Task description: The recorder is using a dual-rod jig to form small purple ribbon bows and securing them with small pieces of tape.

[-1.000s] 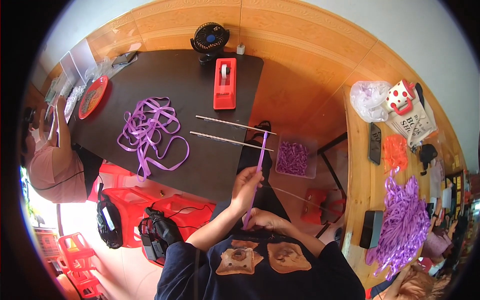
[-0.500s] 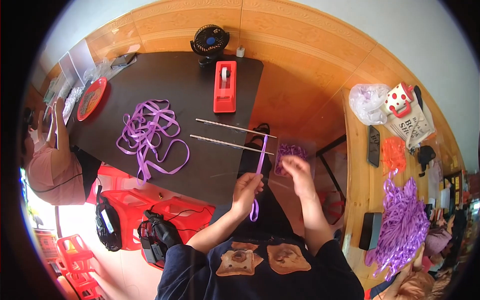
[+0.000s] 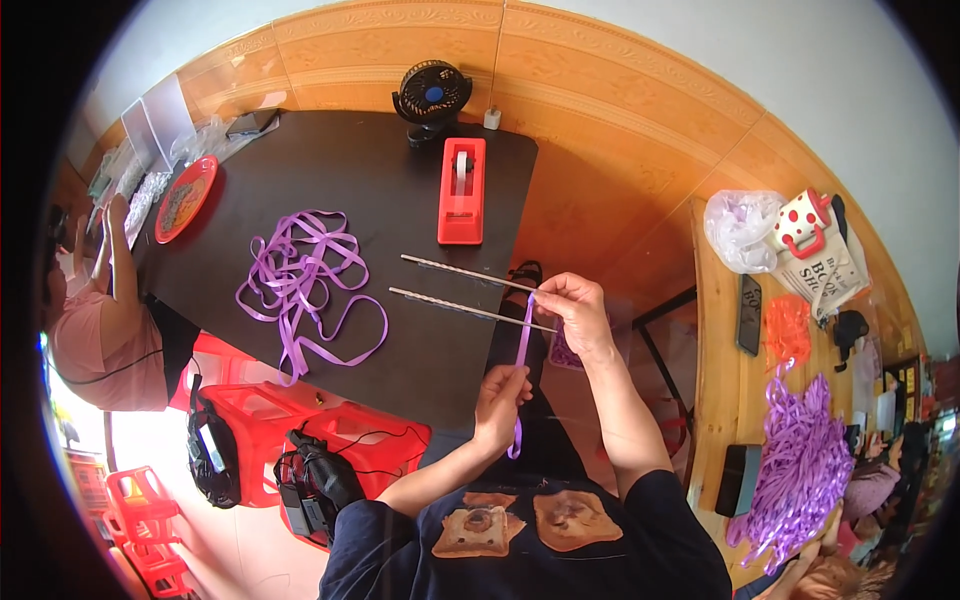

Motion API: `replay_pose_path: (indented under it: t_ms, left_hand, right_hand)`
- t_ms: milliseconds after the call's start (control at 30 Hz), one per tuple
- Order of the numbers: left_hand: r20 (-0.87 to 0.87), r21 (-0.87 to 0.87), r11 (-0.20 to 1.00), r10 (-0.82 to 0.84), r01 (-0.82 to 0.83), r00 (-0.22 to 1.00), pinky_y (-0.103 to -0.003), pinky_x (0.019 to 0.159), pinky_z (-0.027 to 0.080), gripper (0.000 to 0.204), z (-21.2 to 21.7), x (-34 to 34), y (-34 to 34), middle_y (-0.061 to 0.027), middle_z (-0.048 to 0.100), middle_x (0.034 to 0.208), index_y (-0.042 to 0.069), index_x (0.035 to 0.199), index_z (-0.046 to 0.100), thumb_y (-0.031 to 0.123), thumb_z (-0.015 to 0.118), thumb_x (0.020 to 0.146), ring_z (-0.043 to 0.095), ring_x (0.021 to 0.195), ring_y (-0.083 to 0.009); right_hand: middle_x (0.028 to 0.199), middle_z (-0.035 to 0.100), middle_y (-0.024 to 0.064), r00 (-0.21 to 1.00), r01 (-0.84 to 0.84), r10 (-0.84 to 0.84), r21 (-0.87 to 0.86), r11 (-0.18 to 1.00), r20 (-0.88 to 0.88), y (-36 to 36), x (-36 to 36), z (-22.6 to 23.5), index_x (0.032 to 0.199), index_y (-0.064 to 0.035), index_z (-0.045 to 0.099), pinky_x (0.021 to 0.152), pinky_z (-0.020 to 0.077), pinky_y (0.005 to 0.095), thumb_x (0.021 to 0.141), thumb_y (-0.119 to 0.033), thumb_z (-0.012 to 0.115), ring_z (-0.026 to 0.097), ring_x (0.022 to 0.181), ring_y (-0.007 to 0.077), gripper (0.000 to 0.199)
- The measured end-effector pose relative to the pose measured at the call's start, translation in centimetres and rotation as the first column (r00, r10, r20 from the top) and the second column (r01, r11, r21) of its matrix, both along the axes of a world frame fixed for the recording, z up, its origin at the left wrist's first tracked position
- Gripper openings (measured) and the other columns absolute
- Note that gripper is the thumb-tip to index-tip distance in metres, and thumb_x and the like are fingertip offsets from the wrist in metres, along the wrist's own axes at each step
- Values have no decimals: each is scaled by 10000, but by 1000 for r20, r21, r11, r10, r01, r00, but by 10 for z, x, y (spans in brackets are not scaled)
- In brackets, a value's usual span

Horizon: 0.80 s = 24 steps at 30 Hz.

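Observation:
Two thin twisted rods, the farther one (image 3: 460,268) and the nearer one (image 3: 455,305), lie side by side on the dark table and jut past its right edge. A narrow purple ribbon (image 3: 525,335) runs from the farther rod's tip down across the nearer rod. My left hand (image 3: 500,408) is closed around the ribbon's lower part, with a short tail hanging below. At the farther rod's tip, my right hand (image 3: 577,312) pinches the ribbon's upper end between thumb and fingers; its fingertips partly hide the rod end. A loose tangle of purple ribbon (image 3: 305,275) lies left of the rods.
Beyond the rods stand a red tape dispenser (image 3: 462,200) and a black fan (image 3: 432,95). A red plate (image 3: 187,200) lies far left, near another person (image 3: 115,330). On the wooden table at right are a ribbon heap (image 3: 795,470), a phone (image 3: 749,315) and a dotted mug (image 3: 802,222).
My right hand has moved up and left to the farther rod's tip and closed on the ribbon there. The left hand keeps its hold. The whole view has shifted slightly.

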<state>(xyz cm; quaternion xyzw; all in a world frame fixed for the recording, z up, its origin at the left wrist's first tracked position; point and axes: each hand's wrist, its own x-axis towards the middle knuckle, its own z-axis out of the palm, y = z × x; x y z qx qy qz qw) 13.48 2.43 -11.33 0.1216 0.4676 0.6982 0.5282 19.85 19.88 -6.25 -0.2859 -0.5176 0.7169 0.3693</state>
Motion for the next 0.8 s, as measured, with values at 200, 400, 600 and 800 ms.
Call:
replay_pose_path:
  t_ms: [200,400,600,800]
  left_hand:
    - [-16,15,1000,0,1,1000,-198,649,409,161,3,0,-2,13,583,755,55,1001,626,191,547,967,522,681,-56]
    - [-35,-11,1000,-17,17,999,-200,641,413,171,11,1,-15,7,581,749,48,996,624,189,530,975,522,666,-59]
    - [-2,-18,1000,-2,2,1000,-197,606,420,195,20,5,-27,-1,575,729,16,982,619,187,525,977,520,626,-70]
    - [3,-5,1000,18,-18,1000,-207,598,412,194,23,8,-34,-20,577,721,1,944,617,164,516,975,524,613,-92]
  right_hand:
    - [762,668,41,999,-41,41,-4,999,0,2,-3,2,866,-5,651,642,505,216,834,2,662,616,651,88,35]
    - [843,628,58,922,305,-385,523,796,47,-17,7,2,893,25,629,661,465,222,831,44,635,596,747,130,65]
    - [894,591,70,839,-34,-544,995,-98,-25,-74,24,7,922,-49,685,643,418,356,642,19,711,578,744,230,289]
    - [1020,598,43,843,-193,-537,947,-259,25,-85,25,-8,1012,-57,698,676,407,315,727,-143,671,583,831,179,299]
